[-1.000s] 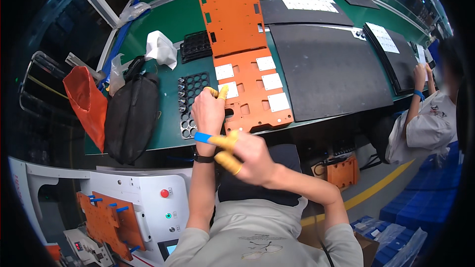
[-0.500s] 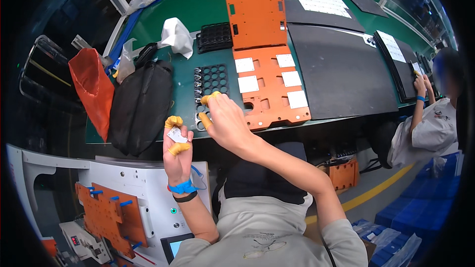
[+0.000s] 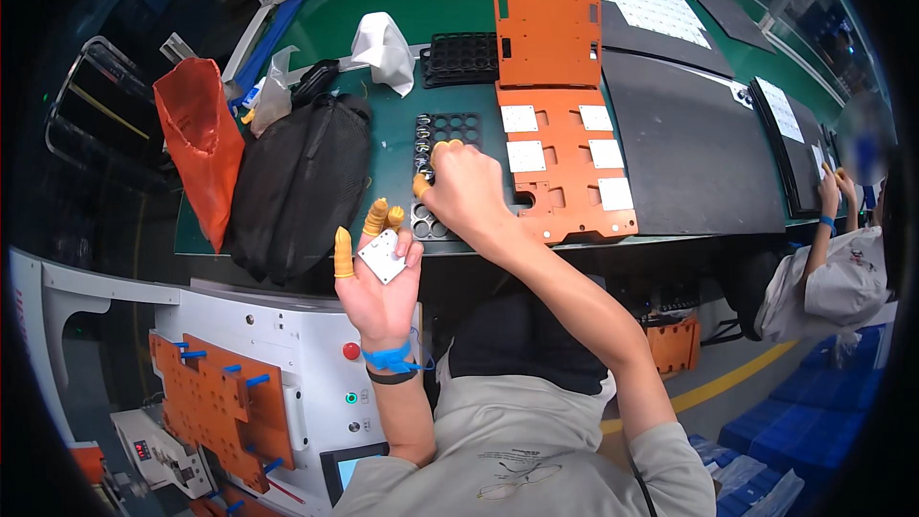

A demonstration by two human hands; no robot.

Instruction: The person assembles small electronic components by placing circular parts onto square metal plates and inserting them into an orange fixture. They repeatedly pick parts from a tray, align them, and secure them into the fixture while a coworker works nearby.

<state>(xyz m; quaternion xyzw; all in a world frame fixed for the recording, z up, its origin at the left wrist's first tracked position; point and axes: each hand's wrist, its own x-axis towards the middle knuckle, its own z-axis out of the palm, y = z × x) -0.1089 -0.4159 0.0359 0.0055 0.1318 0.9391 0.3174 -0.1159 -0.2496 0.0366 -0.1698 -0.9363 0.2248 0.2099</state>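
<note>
My left hand point(image 3: 375, 304) is palm up in front of the table edge, with yellow covers on the thumb and some fingers. A small white square plate point(image 3: 383, 257) with little holes lies in it, steadied by the curled outer fingers; the thumb stands out to the side. Over the black tray with round pockets point(image 3: 460, 128) is my right hand point(image 3: 467, 190), its covered fingertips bent together at the tray's left column. Small shiny round parts point(image 3: 422, 137) sit in that column. Whatever the right fingertips pinch is hidden.
Right of the tray lies an orange fixture point(image 3: 565, 196) bearing several white plates, its orange lid point(image 3: 546, 14) raised behind. A black bag point(image 3: 302, 187) and orange-red bag point(image 3: 199, 144) are at left. Another black tray point(image 3: 458, 57) stands behind. A co-worker point(image 3: 828, 258) works at far right.
My left hand has turned its palm upward and the thumb has come off the white plate. My right hand's fingers have closed together over the tray. The whole view has shifted.
</note>
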